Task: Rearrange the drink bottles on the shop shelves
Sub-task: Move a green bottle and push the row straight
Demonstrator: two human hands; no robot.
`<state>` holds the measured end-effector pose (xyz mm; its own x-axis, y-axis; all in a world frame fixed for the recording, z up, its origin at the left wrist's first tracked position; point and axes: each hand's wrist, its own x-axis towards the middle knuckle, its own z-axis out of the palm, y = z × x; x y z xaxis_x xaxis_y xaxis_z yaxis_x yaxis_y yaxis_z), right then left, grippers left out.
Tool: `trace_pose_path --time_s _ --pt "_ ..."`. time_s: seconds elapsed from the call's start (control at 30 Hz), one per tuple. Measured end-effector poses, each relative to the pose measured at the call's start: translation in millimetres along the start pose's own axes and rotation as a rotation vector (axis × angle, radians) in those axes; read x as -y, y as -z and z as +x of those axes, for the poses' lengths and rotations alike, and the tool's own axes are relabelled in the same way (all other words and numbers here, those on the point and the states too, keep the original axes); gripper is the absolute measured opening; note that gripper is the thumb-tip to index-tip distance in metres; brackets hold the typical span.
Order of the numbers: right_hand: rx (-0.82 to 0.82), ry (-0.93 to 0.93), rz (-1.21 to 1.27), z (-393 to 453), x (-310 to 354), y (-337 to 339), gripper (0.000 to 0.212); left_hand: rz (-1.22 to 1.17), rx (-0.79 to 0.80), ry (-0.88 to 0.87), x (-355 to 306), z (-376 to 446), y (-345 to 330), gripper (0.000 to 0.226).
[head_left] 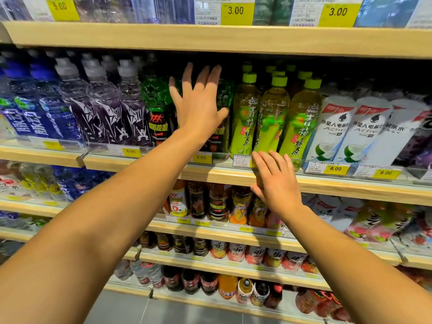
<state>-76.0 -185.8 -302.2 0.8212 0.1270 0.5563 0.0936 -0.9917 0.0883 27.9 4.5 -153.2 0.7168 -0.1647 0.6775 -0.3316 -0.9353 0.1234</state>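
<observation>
The left hand (pixel 198 106) is spread wide, fingers straight, in front of the dark green energy drink bottles (pixel 156 106) on the second shelf (pixel 233 174) from the top. The right hand (pixel 277 183), fingers straight and loosely together, lies against that shelf's front edge just below the green tea bottles (pixel 245 113), right of the energy drinks.

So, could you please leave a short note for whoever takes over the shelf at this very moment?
Left hand: open, fingers spread, reaching in front of the dark green energy bottles; contact unclear.
Right hand: open, held at the shelf edge below the green tea bottles, holding nothing.
Done: nothing gripped or lifted.
Left: presumably take a bottle and reposition it; green tea stands upright in rows.
</observation>
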Motion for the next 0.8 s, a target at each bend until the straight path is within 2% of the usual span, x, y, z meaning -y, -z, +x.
trace_pose_path --time_s 0.27,0.4,0.53,0.7,0.8 --pt "0.118 -0.015 -0.005 5 1 16 0.090 0.036 0.010 -0.031 1 -7 6 0.090" --pt "0.166 -0.056 0.074 1 2 29 0.092 -0.005 0.013 -0.062 4 -35 10 0.083" --pt "0.188 -0.062 0.114 -15 8 41 0.090 -0.084 0.154 -0.064 8 -88 9 0.081" --pt "0.195 -0.080 0.278 -46 31 42 0.085 -0.178 0.269 -0.054 21 -164 4 0.077" --pt "0.269 -0.099 0.339 -64 46 27 0.085 -0.156 0.376 -0.019 35 -207 -4 0.077"
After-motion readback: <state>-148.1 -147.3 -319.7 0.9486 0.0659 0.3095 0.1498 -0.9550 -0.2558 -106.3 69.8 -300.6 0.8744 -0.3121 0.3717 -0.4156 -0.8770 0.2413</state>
